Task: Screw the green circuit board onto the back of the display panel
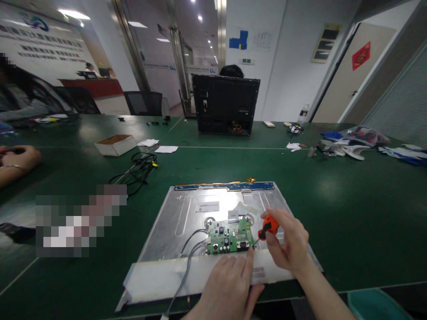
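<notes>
Right hand (287,242) gripping orange-handled screwdriver (267,227) at knobbly green circuit board (229,235).

A metal panel (187,213) lies at the desk's (350,213) near edge, a circuit board (228,238) on it; cables (138,169) behind-left, computer case (225,104) at the far edge.

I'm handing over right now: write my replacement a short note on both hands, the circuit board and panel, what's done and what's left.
Right hand: holds the orange-handled screwdriver, tip at the green circuit board's right lower corner.
Left hand: flat on the panel's near edge, fingers by the board.
Board lies on the metal panel back, grey cables attached.
Done: cannot tell which screws have been turned.
Left: board sits on the panel, cables plugged in.
</notes>
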Demonstrator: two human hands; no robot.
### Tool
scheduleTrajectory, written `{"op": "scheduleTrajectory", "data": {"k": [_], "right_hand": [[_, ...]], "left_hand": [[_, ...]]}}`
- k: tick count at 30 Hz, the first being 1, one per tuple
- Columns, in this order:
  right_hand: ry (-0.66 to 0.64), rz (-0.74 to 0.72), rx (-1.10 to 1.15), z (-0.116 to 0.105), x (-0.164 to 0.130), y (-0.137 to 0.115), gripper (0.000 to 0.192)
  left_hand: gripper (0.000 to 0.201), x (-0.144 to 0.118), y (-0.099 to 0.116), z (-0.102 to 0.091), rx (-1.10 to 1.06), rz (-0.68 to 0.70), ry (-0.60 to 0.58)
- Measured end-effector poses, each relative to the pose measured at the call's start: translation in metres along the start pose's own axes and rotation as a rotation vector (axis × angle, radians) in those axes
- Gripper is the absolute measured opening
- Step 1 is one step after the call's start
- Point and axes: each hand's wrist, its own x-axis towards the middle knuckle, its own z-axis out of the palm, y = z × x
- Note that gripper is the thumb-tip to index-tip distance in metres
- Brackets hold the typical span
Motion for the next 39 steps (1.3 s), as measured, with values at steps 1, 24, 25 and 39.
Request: {"op": "scheduleTrajectory", "data": {"k": [1, 24, 25, 39], "right_hand": [[-0.004, 0.005, 0.006, -0.0005, -0.0007, 0.0002, 0.048], [0.017, -0.017, -0.027, 0.0031, 0.0024, -0.0014, 0.045], [0.006, -0.009, -0.013, 0.0025, 0.0023, -0.0014, 0.044], [0.010, 0.023, 0.026, 0.0035, 0.0008, -0.0004, 0.045]], "left_hand": [[0.045, 0.0002, 0.0000, -0.0004, -0.001, -0.001, -0.004], [0.044, 0.0012, 0.0017, -0.0023, -0.012, -0.021, -0.061], [0.044, 0.0014, 0.0016, -0.0023, -0.013, -0.018, -0.053], [0.044, 0.0010, 0.0011, -0.0022, -0.019, -0.002, -0.037]]}}
